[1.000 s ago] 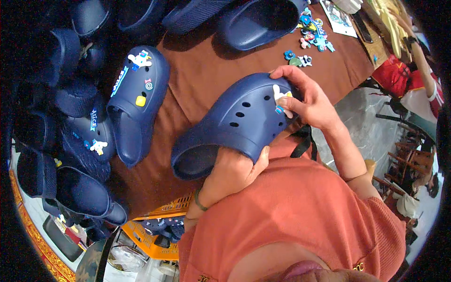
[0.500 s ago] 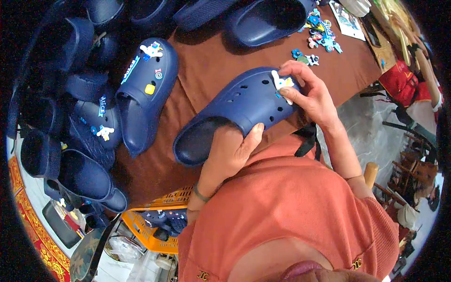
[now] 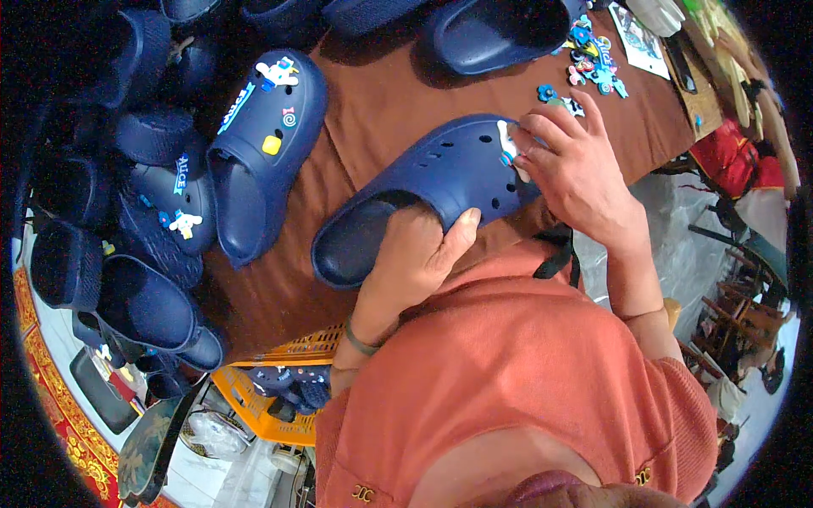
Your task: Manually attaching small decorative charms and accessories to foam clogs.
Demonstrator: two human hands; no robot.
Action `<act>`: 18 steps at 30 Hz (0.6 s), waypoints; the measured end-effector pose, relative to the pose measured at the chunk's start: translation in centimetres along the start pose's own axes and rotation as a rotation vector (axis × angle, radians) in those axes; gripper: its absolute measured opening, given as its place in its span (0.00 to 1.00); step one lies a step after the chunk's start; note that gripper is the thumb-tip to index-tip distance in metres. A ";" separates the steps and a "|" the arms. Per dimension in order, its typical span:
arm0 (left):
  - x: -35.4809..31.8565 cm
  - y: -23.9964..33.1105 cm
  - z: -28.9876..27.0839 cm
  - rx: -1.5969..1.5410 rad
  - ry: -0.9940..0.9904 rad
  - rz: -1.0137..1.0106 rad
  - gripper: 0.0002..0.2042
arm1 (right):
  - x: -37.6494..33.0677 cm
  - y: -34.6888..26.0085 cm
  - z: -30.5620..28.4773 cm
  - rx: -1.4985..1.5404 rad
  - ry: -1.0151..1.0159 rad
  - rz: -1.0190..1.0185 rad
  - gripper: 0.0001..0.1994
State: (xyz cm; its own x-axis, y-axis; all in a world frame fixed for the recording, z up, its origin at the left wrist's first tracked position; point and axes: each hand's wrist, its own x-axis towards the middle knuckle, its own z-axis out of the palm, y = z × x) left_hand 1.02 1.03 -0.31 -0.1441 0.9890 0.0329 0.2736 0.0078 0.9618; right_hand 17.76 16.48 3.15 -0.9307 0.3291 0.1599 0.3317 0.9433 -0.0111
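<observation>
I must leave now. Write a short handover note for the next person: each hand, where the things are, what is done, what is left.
Left hand: grips the heel side of the navy clog, thumb over its edge, holding it above the brown table.
Right hand: fingertips press a white charm on the clog's toe.
Loose charms lie at the table's far right.
Done: the clog beside it already carries several charms.
Left: most holes on the held clog show no charm; whether the white charm is seated, I cannot tell.
</observation>
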 end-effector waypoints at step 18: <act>-1.6 1.1 1.2 0.305 0.070 0.348 0.07 | 2.4 3.7 -0.2 1.276 -0.490 0.422 0.34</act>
State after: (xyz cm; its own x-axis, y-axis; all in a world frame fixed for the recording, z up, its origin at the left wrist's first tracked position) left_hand 2.73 -0.35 0.34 -0.0552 0.9282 0.3680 0.5831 -0.2693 0.7665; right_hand 16.80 20.72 3.71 -0.8445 0.3235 -0.4268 0.4735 0.0786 -0.8773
